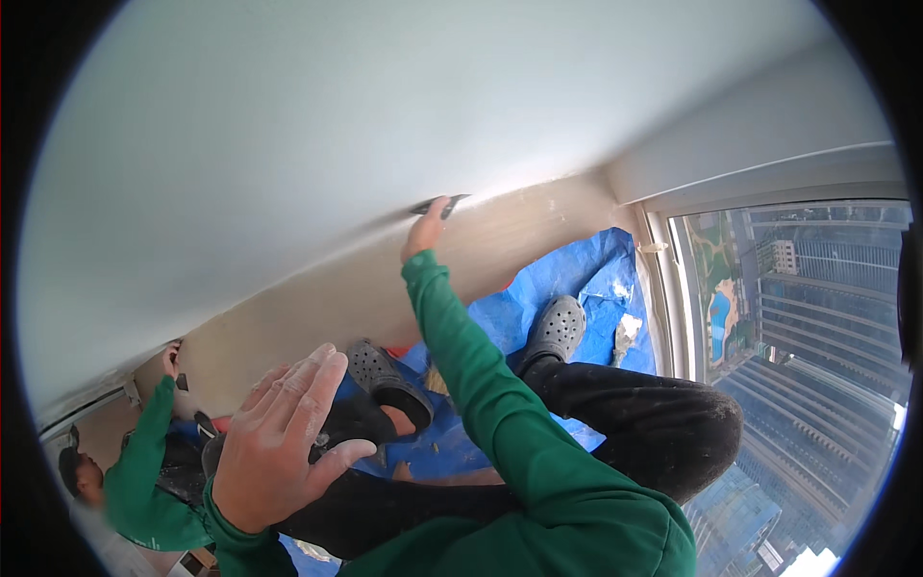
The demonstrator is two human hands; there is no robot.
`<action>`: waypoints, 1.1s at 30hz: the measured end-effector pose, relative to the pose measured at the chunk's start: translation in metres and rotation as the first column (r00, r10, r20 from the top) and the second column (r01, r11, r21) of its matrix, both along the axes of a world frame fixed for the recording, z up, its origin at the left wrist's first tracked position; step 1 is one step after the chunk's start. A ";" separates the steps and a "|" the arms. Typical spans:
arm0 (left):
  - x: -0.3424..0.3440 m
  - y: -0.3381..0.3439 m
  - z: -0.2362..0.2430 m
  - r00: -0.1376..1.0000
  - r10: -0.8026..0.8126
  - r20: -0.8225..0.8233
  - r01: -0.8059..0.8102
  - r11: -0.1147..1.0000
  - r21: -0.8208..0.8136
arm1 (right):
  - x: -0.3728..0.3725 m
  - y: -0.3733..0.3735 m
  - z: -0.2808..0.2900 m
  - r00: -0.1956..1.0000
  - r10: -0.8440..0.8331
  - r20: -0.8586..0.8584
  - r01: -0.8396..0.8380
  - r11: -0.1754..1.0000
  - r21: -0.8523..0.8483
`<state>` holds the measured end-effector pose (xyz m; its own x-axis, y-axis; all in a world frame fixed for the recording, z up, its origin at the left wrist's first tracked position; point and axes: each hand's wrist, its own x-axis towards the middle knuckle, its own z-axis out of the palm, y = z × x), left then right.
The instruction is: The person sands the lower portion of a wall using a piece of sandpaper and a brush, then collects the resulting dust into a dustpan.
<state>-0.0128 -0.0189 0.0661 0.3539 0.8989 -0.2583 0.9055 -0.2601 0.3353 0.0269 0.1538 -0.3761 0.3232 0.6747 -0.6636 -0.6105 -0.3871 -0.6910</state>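
My right hand (425,231) reaches forward and is closed around a dark, flat-bladed putty knife (456,203). Its blade lies against the lower part of the pale wall (317,144), just above the tan floor strip (490,223). The fingers partly cover the tool, so its handle is hidden. Nearer to me, my left hand (281,438) is raised over my leg with nothing in it. Its fingers are stretched out, the thumb stands apart, and white dust coats the fingertips.
Crumpled blue sheeting (519,306) covers floor beneath my grey clogs (558,329). A white-smeared object (627,335) lies on it. To the right is a tall window (808,308) with buildings far below. At the left, a green-sleeved co-worker (154,471) holds a hand against the wall's lower edge.
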 end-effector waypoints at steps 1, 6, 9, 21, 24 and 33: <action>0.002 -0.001 0.002 1.000 -0.007 0.022 0.007 1.000 -0.011 | -0.031 -0.013 0.000 0.996 0.014 -0.089 -0.014 1.000 -0.005; -0.015 -0.014 0.003 0.994 0.098 -0.051 -0.095 0.994 0.050 | 0.055 0.013 0.022 0.922 0.052 -0.384 -0.030 0.998 0.063; -0.031 -0.021 0.001 0.980 0.189 -0.061 -0.187 0.981 0.043 | 0.177 0.070 0.053 0.993 -0.106 -0.059 0.120 0.923 0.366; -0.041 -0.016 -0.027 0.969 0.246 0.028 -0.246 0.969 0.008 | -0.152 -0.118 0.101 0.871 0.438 -0.221 -0.441 0.897 0.039; -0.062 -0.018 -0.042 0.922 0.365 -0.128 -0.368 0.930 0.000 | -0.084 -0.125 0.103 0.831 0.447 -0.331 -0.420 0.895 0.153; -0.076 -0.015 -0.114 0.585 0.692 0.423 -0.477 0.715 -0.511 | 0.072 -0.127 0.257 0.454 0.792 -0.409 -0.461 0.601 0.653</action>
<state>-0.0890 -0.0335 -0.0477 -0.0520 0.8629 -0.5027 0.4332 0.4731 0.7672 0.0993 0.0272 -0.1195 -0.6705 0.7330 -0.1147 -0.6257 -0.6417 -0.4435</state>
